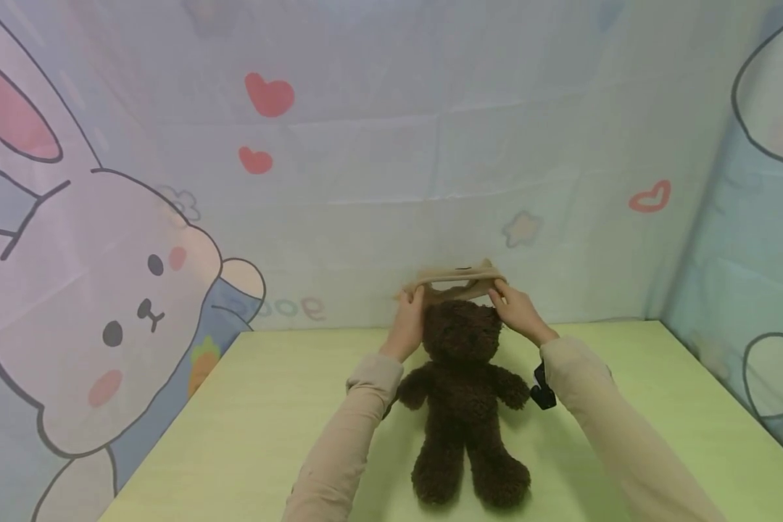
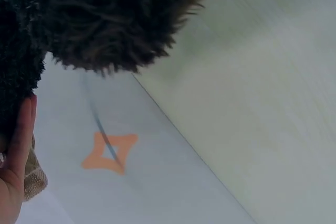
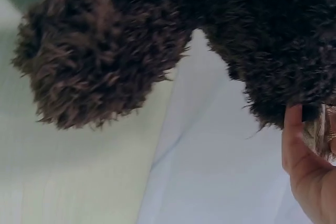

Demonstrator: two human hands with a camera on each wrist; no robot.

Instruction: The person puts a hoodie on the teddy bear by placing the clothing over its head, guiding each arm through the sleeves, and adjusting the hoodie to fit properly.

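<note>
A dark brown teddy bear (image 1: 465, 399) faces the head camera, its arms out to the sides and its feet toward the near side. At the top of its head, a beige knit garment (image 1: 460, 275) is stretched wide, with a gap showing through its opening. My left hand (image 1: 407, 326) grips one side of the opening, and my right hand (image 1: 519, 310) pinches the other. In the left wrist view, fingers (image 2: 21, 140) lie against the dark fur beside a bit of beige knit (image 2: 35, 179). Fingertips (image 3: 294, 119) also touch the fur in the right wrist view.
The bear is on a pale green table (image 1: 287, 406). Close behind stands a cloth backdrop (image 1: 365, 217) printed with a rabbit and hearts, which also covers both sides. A black object (image 1: 544, 389) shows under my right sleeve, beside the bear's paw.
</note>
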